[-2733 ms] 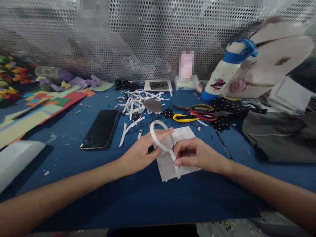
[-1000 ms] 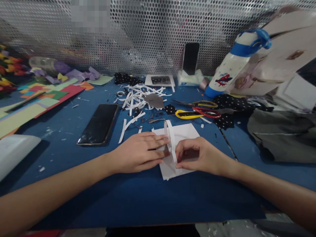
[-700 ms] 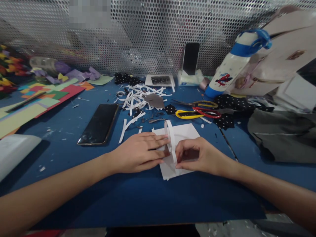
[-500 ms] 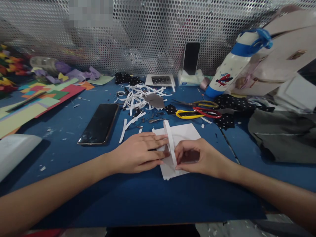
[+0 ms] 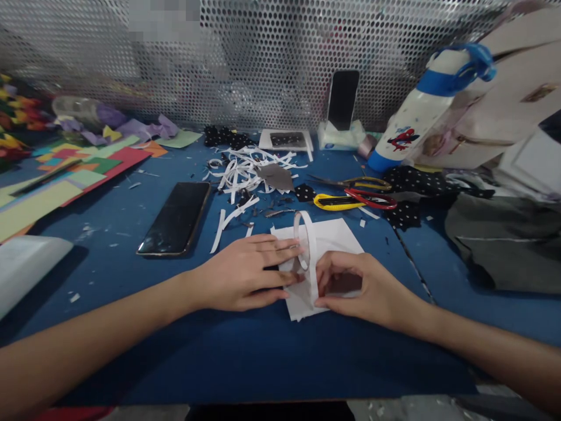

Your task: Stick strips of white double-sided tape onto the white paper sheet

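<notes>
A white paper strip (image 5: 312, 257) curls up in a loop above a white sheet of paper (image 5: 339, 234) on the blue table. My right hand (image 5: 357, 286) pinches the strip near its lower end, thumb and fingertips together. From the left, my left hand (image 5: 249, 272) lies flat with its fingers stretched over the sheet, their tips by the strip's curled end. Part of the sheet is hidden under both hands.
A dark phone (image 5: 175, 219) lies left of my hands. Beyond are white paper scraps (image 5: 245, 169), yellow- and red-handled scissors (image 5: 370, 199) and a yellow cutter (image 5: 335, 202). A bottle (image 5: 407, 128) leans by a pale bag (image 5: 491, 117); grey cloth (image 5: 504, 242) lies right, coloured papers (image 5: 79, 181) left.
My right hand has moved slightly right with the strip's lower end. The strip's loop has opened wider, showing its curled end. My left hand stays on the sheet.
</notes>
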